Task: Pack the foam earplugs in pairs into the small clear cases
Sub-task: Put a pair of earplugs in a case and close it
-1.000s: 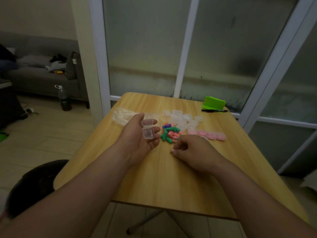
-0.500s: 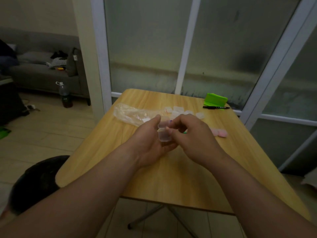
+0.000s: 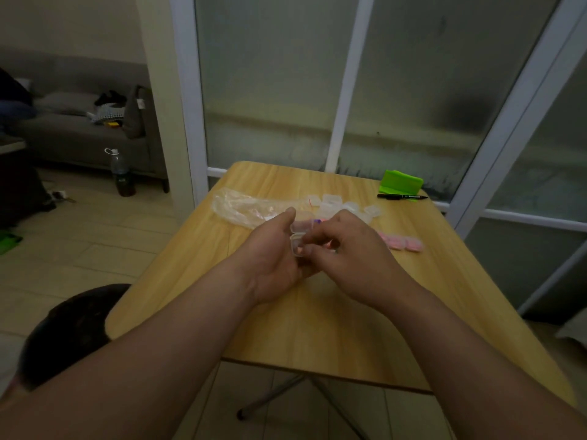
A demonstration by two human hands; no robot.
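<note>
My left hand (image 3: 273, 252) holds a small clear case (image 3: 298, 238) with its lid up, above the middle of the wooden table (image 3: 317, 328). My right hand (image 3: 346, 252) has its fingertips pinched at the case's mouth; a bit of pink shows there, too hidden to name. A cluster of empty clear cases (image 3: 336, 206) lies behind my hands. Filled cases with pink earplugs (image 3: 403, 244) sit in a row to the right. The pile of loose earplugs is mostly hidden behind my hands; only a purple tip (image 3: 316, 221) shows.
A crumpled clear plastic bag (image 3: 244, 206) lies at the table's left. A green box (image 3: 401, 182) and a black pen (image 3: 401, 196) sit at the far right corner by the glass door. A dark stool (image 3: 73, 328) stands left of the table.
My right hand left the table by the earplug pile and rose to the case in my left hand, where its fingertips now press at the opening. Both hands drew together.
</note>
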